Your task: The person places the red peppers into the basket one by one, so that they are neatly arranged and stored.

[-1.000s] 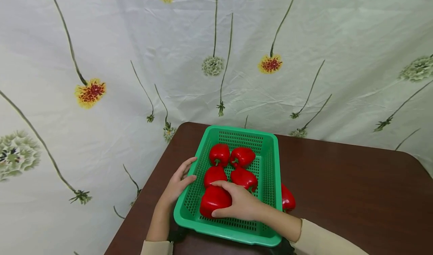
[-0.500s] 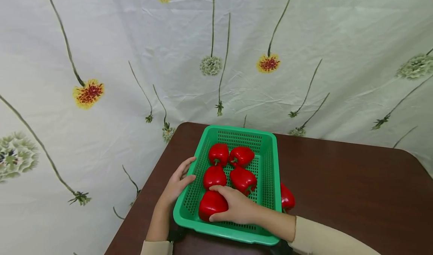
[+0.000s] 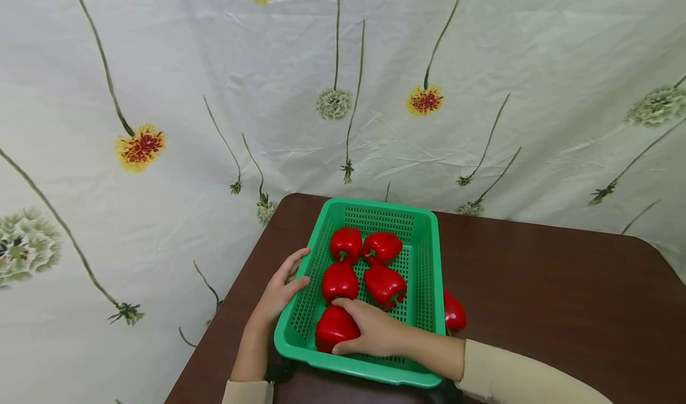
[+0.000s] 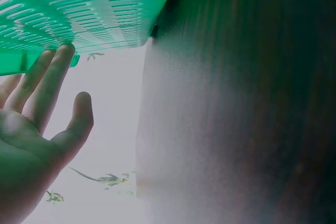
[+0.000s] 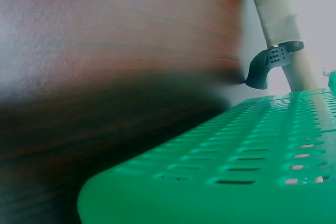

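Note:
In the head view, a green plastic basket (image 3: 305, 357) holds several shiny red bell peppers, two of them at the far end (image 3: 346, 244). My right hand (image 3: 377, 330) reaches over the basket's right side and grips the nearest bell pepper (image 3: 334, 329), thumb on the near side, fingers over the far side. My left hand (image 3: 280, 289) is at the basket's left wall. The left wrist view shows the left hand (image 4: 31, 129) with fingers straight, fingertips right at the slotted wall (image 4: 100, 3) and thumb apart. The right hand is hidden in the right wrist view.
Another red bell pepper (image 3: 454, 313) lies on the dark brown table (image 3: 546, 291), just right of the basket and partly hidden by it. A pale flowered cloth (image 3: 300, 82) hangs behind the table. A black wrist strap (image 5: 270, 61) shows on the left forearm.
My right hand has moved slightly left and toward the near end of the basket with the bell pepper, then nearly stopped. The left hand has stayed at the basket's left wall.

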The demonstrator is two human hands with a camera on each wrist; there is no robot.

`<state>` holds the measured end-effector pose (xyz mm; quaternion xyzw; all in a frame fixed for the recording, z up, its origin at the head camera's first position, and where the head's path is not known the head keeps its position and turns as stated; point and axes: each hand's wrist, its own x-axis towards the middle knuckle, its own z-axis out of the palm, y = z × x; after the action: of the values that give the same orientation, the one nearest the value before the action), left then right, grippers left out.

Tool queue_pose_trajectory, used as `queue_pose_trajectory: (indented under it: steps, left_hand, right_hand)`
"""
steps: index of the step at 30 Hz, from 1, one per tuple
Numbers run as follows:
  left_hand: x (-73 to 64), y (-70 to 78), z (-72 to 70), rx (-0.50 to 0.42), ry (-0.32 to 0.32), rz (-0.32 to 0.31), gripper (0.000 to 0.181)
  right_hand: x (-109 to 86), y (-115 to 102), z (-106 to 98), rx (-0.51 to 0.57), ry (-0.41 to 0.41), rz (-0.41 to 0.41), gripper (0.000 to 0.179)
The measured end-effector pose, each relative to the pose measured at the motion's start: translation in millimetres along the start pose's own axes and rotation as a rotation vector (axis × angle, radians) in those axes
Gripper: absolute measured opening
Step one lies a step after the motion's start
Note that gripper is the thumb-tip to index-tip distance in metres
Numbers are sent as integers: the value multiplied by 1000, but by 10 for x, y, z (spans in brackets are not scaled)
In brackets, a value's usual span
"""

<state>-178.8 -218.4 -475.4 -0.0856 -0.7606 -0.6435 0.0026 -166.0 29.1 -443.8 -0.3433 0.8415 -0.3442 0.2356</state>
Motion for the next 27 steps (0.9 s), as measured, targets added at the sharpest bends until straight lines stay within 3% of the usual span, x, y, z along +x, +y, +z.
queue_pose_trajectory:
  steps: [15,27]
  left_hand:
    - [-2,9,18,-8,2,8,55]
    - [-2,7,4,1,5,8,56]
  right_hand:
    - [-4,31,2,-24,11,-19,76]
    - [-18,19,-71,-13,106,-71,66]
